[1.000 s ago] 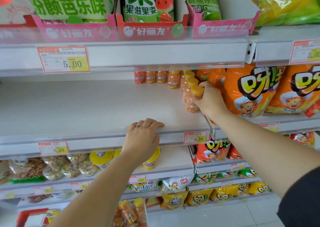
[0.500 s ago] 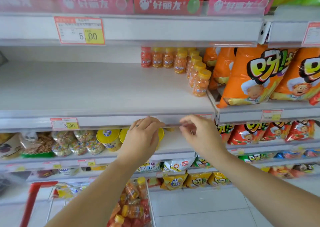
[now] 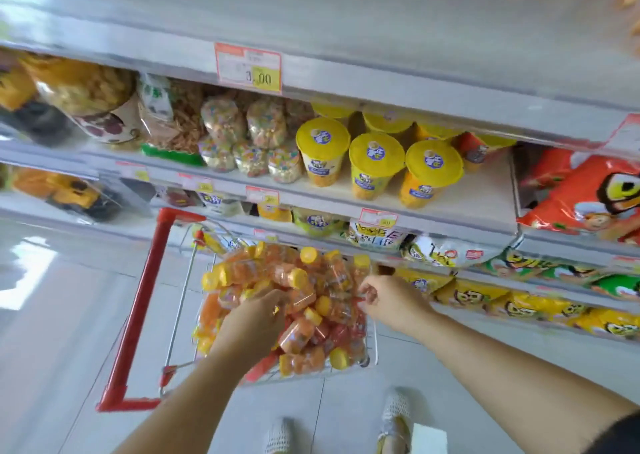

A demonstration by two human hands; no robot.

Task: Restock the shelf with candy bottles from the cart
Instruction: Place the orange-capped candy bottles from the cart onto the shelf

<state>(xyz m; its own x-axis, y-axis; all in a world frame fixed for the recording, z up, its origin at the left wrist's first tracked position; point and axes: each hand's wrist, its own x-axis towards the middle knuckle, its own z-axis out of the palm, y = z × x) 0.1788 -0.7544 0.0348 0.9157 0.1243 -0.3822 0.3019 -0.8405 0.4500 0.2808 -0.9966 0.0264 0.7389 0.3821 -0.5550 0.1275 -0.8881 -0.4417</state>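
The wire cart point(image 3: 182, 301) with a red handle stands below me, heaped with orange candy bottles point(image 3: 298, 280) that have yellow caps. My left hand point(image 3: 254, 323) reaches down into the middle of the heap, and its fingertips are hidden among the bottles. At the heap's right edge my right hand point(image 3: 389, 301) touches bottles with curled fingers; blur hides whether it grips one. The white shelf point(image 3: 346, 13) runs across the top of the view. The bottles standing on it are out of frame.
Below the white shelf stand yellow-lidded cups point(image 3: 375, 166), clear jars of coloured sweets point(image 3: 242, 142) and orange snack bags point(image 3: 595, 197). Lower shelves of yellow bags point(image 3: 519, 301) jut out right of the cart. My shoes point(image 3: 394, 415) are on the tiled floor.
My view has swung down from the shelf to the cart. Both hands left the shelf's front edge and dropped to the bottle heap.
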